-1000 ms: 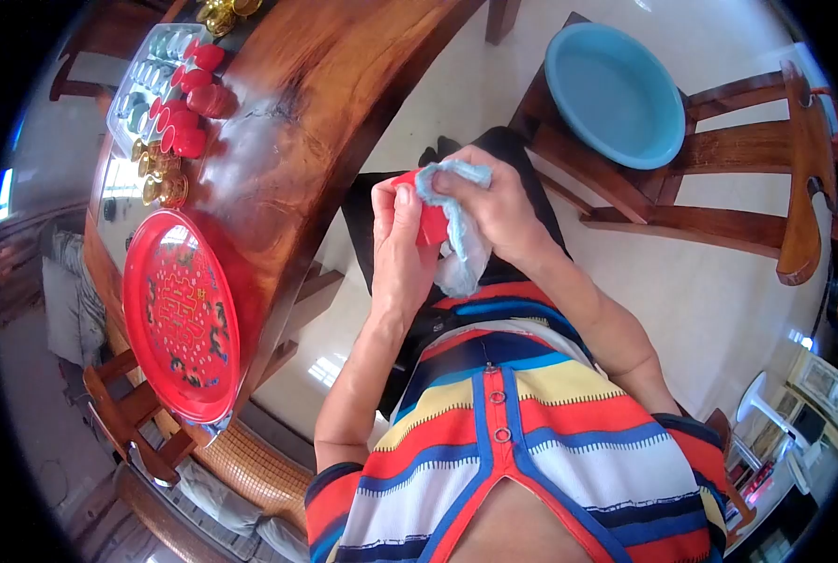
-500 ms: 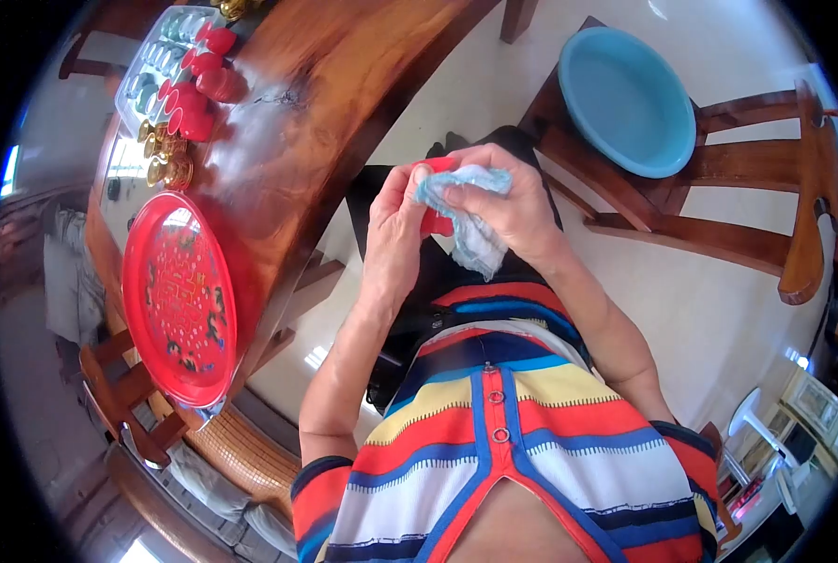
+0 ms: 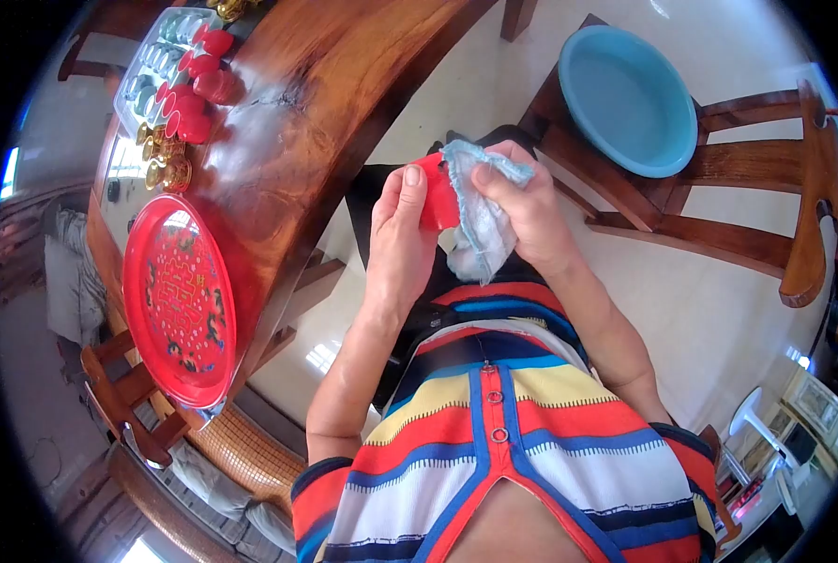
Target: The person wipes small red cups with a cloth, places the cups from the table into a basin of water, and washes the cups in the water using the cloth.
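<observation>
Above my lap, my left hand [image 3: 404,214] is closed around a red cup [image 3: 439,194], its thumb lying along the near side. My right hand [image 3: 529,208] pinches a white cloth [image 3: 487,242] with a light blue edge, which hangs down from the fingers. The cloth's upper edge lies against the cup's right side and hides part of it. Several more red cups [image 3: 215,86] stand in a row on the wooden table [image 3: 344,84] at the upper left.
On the table are a round red tray [image 3: 147,310] with a printed pattern, gold cups [image 3: 168,173], and a clear plastic box [image 3: 130,91] of small glasses. A blue basin [image 3: 625,103] rests on a wooden chair [image 3: 747,225] at the right.
My right hand has shifted slightly right with the cloth, baring more of the red cup. The cup now shows a broader side, still in my left hand.
</observation>
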A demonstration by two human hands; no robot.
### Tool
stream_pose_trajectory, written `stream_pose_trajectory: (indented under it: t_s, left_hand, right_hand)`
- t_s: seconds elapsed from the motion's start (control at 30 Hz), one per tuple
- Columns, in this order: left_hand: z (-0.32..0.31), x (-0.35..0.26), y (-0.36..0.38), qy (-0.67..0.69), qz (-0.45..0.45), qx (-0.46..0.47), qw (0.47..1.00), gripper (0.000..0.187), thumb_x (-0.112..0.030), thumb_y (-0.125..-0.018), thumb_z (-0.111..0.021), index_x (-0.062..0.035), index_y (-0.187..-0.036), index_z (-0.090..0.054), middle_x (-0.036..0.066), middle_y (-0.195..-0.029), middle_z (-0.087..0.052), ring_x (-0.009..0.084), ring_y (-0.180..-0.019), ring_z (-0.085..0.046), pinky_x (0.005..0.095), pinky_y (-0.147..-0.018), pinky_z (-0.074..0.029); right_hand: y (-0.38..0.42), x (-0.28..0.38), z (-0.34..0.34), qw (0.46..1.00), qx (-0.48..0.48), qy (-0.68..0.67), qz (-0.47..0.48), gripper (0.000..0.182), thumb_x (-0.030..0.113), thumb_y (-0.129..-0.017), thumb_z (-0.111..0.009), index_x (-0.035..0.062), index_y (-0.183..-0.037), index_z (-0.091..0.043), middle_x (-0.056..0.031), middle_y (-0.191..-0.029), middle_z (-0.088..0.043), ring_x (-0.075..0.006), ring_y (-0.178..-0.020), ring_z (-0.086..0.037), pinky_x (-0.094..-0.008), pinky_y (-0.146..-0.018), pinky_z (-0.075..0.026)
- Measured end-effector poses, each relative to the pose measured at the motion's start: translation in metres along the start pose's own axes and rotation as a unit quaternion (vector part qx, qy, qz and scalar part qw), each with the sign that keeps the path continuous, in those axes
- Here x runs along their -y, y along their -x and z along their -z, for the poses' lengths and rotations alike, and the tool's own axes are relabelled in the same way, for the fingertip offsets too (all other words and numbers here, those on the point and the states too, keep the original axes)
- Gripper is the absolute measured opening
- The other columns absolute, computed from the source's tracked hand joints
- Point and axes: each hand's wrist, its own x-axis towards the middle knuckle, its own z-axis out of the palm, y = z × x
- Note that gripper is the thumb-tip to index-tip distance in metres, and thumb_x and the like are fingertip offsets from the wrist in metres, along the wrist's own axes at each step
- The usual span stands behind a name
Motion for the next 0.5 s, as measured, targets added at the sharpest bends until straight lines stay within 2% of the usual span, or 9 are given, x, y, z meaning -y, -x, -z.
stream_pose_trajectory:
  t_s: [0.03,0.1,0.17,0.23,0.27,0.3,0.4,0.47,0.5]
  left_hand:
    - [-0.001,0.001,0.000,0.000,0.000,0.000,1.000,0.030,-0.029,-0.095,-0.043,-0.0016,-0.107,-0.051,0.008,-0.101,-0.057,0.0155,-0.091,-0.055,0.0323,-0.084,-0.045]
    - [-0.004,0.002,0.001,0.006,-0.008,-0.029,1.000,0.032,-0.030,-0.095,-0.045,-0.0001,-0.105,-0.052,0.005,-0.093,-0.057,0.0097,-0.084,-0.053,0.0231,-0.079,-0.042]
    - [0.004,0.004,-0.002,0.013,-0.020,-0.023,0.999,0.033,-0.031,-0.094,-0.046,-0.0001,-0.106,-0.053,0.005,-0.093,-0.058,0.0099,-0.083,-0.054,0.0232,-0.078,-0.043]
    - [0.005,0.001,-0.001,0.020,-0.032,-0.017,0.999,0.034,-0.031,-0.094,-0.046,-0.0001,-0.106,-0.053,0.005,-0.092,-0.058,0.0101,-0.083,-0.054,0.0232,-0.077,-0.043]
    - [0.004,-0.002,0.001,0.030,-0.012,-0.013,0.999,0.035,-0.032,-0.093,-0.047,-0.0001,-0.106,-0.053,0.005,-0.092,-0.058,0.0104,-0.083,-0.055,0.0235,-0.077,-0.044]
    - [0.003,-0.004,0.003,0.040,0.007,-0.009,0.999,0.035,-0.032,-0.093,-0.047,-0.0002,-0.107,-0.053,0.005,-0.091,-0.059,0.0107,-0.083,-0.055,0.0238,-0.077,-0.044]
    - [0.009,-0.001,0.002,0.052,-0.004,-0.005,0.999,0.035,-0.031,-0.094,-0.046,0.0002,-0.110,-0.051,0.006,-0.093,-0.059,0.0113,-0.084,-0.056,0.0247,-0.078,-0.045]
    - [0.008,-0.002,0.001,0.063,-0.017,-0.006,0.998,0.035,-0.031,-0.094,-0.045,0.0003,-0.111,-0.051,0.007,-0.095,-0.058,0.0116,-0.086,-0.055,0.0256,-0.079,-0.045]
    - [0.005,-0.004,0.001,0.070,-0.013,-0.012,0.997,0.035,-0.030,-0.095,-0.044,0.0000,-0.111,-0.050,0.008,-0.097,-0.057,0.0131,-0.089,-0.055,0.0273,-0.080,-0.045]
  right_hand:
    - [0.000,0.001,-0.001,0.999,-0.006,0.041,0.030,0.008,0.012,-0.083,-0.063,0.0072,-0.085,-0.058,0.0018,-0.077,-0.059,-0.0039,-0.069,-0.053,-0.0187,-0.059,-0.043]
    - [-0.002,0.002,-0.004,0.999,-0.009,0.025,0.030,0.008,0.011,-0.081,-0.065,0.0072,-0.084,-0.058,0.0019,-0.077,-0.059,-0.0038,-0.068,-0.053,-0.0189,-0.059,-0.042]
    - [-0.001,0.008,-0.007,0.999,-0.013,0.010,0.031,0.008,0.009,-0.080,-0.066,0.0071,-0.083,-0.058,0.0020,-0.076,-0.059,-0.0037,-0.068,-0.053,-0.0190,-0.059,-0.042]
    - [0.007,0.015,-0.009,0.989,0.068,0.130,0.001,0.011,0.007,-0.077,-0.068,0.0066,-0.082,-0.059,0.0019,-0.075,-0.059,-0.0034,-0.068,-0.054,-0.0197,-0.059,-0.043]
    - [0.009,0.011,-0.009,0.973,0.134,0.180,0.048,0.014,0.007,-0.075,-0.070,0.0066,-0.084,-0.059,0.0011,-0.075,-0.060,-0.0040,-0.069,-0.054,-0.0201,-0.060,-0.043]
    - [0.014,0.019,-0.013,0.964,0.155,0.212,0.049,0.013,0.004,-0.074,-0.067,0.0051,-0.085,-0.059,-0.0008,-0.079,-0.059,-0.0067,-0.075,-0.054,-0.0221,-0.067,-0.042]
    - [0.014,0.018,-0.009,0.979,0.153,0.135,0.009,0.012,0.004,-0.075,-0.066,0.0046,-0.085,-0.059,-0.0024,-0.082,-0.061,-0.0084,-0.076,-0.055,-0.0227,-0.068,-0.043]
    - [0.013,0.015,-0.003,0.939,0.189,0.273,0.089,0.012,0.004,-0.076,-0.066,0.0047,-0.085,-0.058,-0.0034,-0.085,-0.062,-0.0094,-0.077,-0.056,-0.0235,-0.069,-0.043]
    - [0.014,0.015,-0.002,0.939,0.190,0.273,0.089,0.012,0.004,-0.076,-0.066,0.0047,-0.085,-0.058,-0.0034,-0.085,-0.062,-0.0094,-0.077,-0.056,-0.0235,-0.069,-0.043]
